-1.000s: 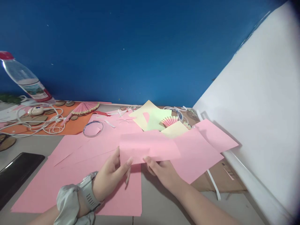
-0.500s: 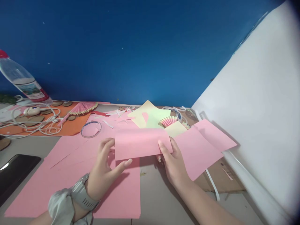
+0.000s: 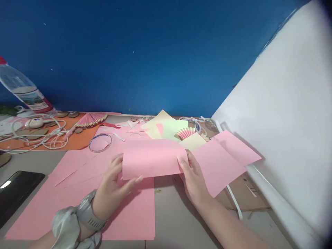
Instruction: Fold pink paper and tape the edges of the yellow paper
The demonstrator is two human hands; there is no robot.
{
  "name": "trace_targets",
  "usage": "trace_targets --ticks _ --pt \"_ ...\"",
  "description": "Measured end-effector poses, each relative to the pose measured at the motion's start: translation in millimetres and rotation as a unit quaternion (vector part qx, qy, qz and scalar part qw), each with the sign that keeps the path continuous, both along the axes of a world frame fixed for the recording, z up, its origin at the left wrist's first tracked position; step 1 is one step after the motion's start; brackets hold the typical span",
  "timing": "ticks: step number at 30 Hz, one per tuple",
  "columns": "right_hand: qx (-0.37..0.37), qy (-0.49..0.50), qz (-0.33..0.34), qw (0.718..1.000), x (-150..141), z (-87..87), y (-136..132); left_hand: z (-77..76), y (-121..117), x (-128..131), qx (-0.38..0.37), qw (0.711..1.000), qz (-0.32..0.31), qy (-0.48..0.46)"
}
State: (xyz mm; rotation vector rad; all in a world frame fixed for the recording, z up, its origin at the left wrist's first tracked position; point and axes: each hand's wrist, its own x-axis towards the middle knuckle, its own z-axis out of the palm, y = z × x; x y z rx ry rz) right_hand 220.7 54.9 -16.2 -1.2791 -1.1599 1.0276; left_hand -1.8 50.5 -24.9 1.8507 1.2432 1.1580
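Note:
A curved sheet of pink paper (image 3: 153, 159) is held up in front of me, its top bent over in a rounded edge. My right hand (image 3: 193, 176) pinches its right end, thumb in front and fingers behind. At the left end, my left hand (image 3: 111, 190) is spread around the paper's edge. Its fingertips are partly hidden behind the sheet, and its thumb lies along the lower edge, apart from the fingers. A grey watch (image 3: 90, 212) and a grey scrunchie (image 3: 66, 226) are on the left wrist. Larger pink sheets (image 3: 85, 204) lie beneath on the table.
More pink sheets (image 3: 220, 162) lie at right, near a white wall (image 3: 290, 103). Behind are yellow-green papers (image 3: 171, 128), pleated fans (image 3: 92, 119) and a bangle-like ring (image 3: 100, 143). A phone (image 3: 20, 190), white cables (image 3: 54, 135) and a bottle (image 3: 28, 93) stand or lie left.
The held pink paper has shifted slightly left and bowed more at its right end. My left fingers now sit behind its left edge, with the thumb close to the lower edge.

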Motion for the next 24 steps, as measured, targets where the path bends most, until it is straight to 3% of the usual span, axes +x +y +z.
trace_targets --ticks 3,7,13,19,21,24 --pt "0.036 -0.048 0.010 0.998 5 2.9 1 0.1 0 0 -0.048 0.998 -0.009 -0.030" --pt "0.057 -0.072 0.053 0.994 9 5.1 -2 3.4 -2 -1 -0.117 0.991 0.037 -0.059" --pt "0.031 -0.073 0.092 0.993 2 8.1 -5 7.8 1 0 -0.177 0.980 0.044 -0.082" --pt "-0.056 -0.116 0.109 0.986 3 9.0 1 10.3 7 2 -0.182 0.980 0.062 -0.058" --pt "-0.068 -0.091 0.119 0.986 6 8.2 4 9.8 8 1 -0.191 0.978 0.054 -0.063" --pt "-0.080 0.025 0.183 0.979 9 9.1 7 9.7 9 0 -0.206 0.975 0.010 -0.084"
